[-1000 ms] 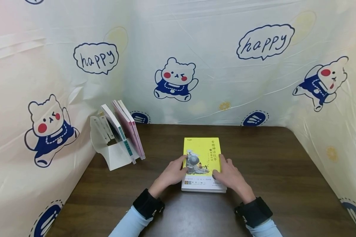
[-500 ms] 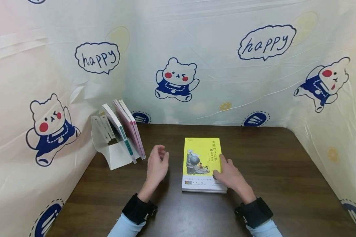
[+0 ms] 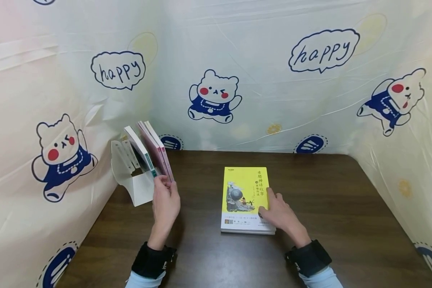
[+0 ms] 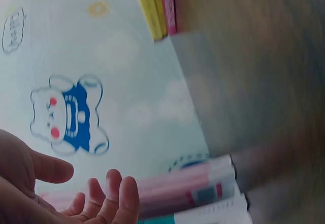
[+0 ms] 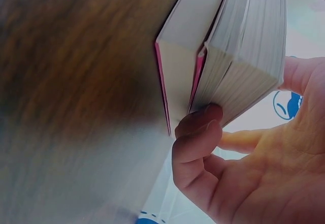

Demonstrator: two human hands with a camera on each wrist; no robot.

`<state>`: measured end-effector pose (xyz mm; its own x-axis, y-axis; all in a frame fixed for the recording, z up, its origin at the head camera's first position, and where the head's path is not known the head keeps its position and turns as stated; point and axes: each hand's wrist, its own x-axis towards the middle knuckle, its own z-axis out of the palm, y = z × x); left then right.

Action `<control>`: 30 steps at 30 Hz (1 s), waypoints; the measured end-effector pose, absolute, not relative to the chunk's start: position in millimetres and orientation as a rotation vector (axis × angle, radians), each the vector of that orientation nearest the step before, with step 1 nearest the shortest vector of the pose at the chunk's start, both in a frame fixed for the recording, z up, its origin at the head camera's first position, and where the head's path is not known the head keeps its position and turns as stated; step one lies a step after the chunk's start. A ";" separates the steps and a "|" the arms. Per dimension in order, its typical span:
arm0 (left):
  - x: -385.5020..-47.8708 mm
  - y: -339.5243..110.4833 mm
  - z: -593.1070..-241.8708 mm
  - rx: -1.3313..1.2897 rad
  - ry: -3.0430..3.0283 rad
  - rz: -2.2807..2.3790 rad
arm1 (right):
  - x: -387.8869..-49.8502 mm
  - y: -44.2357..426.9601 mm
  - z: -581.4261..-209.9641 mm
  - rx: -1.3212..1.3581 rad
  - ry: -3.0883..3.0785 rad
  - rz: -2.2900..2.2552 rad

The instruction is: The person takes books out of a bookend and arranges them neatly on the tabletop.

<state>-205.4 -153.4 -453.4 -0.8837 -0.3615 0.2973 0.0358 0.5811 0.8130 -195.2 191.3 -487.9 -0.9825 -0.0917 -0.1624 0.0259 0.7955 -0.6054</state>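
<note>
A stack of books with a yellow-and-white cover (image 3: pixel 241 220) lies flat on the table. My right hand (image 3: pixel 282 216) grips its right edge, thumb on the cover; the right wrist view shows curled fingers of that hand (image 5: pixel 264 168) against the page blocks (image 5: pixel 254 56). At the left, pink-spined books (image 3: pixel 162 160) and a white book with a green spine strip (image 3: pixel 140 148) lean upright. My left hand (image 3: pixel 165 206) is at their lower ends, hiding them. In the left wrist view its fingers are loosely bent and apart beside the pink book (image 4: pixel 177 188); contact is unclear.
A white bookend or holder (image 3: pixel 140 190) stands under and beside the leaning books, at the left of the brown wooden table (image 3: pixel 216 260). Behind the table and at both sides hangs a pale sheet (image 3: pixel 266 112) printed with bears and "happy" bubbles.
My left hand has let go of the flat stack's left side and moved left to the leaning books. My right hand has stayed on the stack, which has not visibly moved.
</note>
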 end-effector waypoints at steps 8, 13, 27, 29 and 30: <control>-207.6 -171.7 -452.1 0.357 -2.387 -1.187 | -194.6 192.8 -486.2 -0.051 2.791 -0.955; -214.5 -181.6 -456.6 0.412 -2.389 -1.125 | -195.4 192.2 -485.9 -0.054 2.784 -0.962; -245.6 -207.0 -458.6 0.446 -2.464 -1.291 | -196.6 192.3 -486.8 -0.051 2.777 -0.955; -248.8 -208.8 -458.4 0.441 -2.483 -1.294 | -196.6 192.2 -487.0 -0.051 2.772 -0.959; -250.1 -209.4 -458.5 0.434 -2.488 -1.291 | -196.6 192.2 -487.3 -0.052 2.772 -0.960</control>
<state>-250.1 -209.4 -458.5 -0.9080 -0.3992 0.1273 -0.1258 0.5496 0.8259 -196.6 192.2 -487.3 -0.9778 -0.1006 -0.1835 0.0345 0.7874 -0.6154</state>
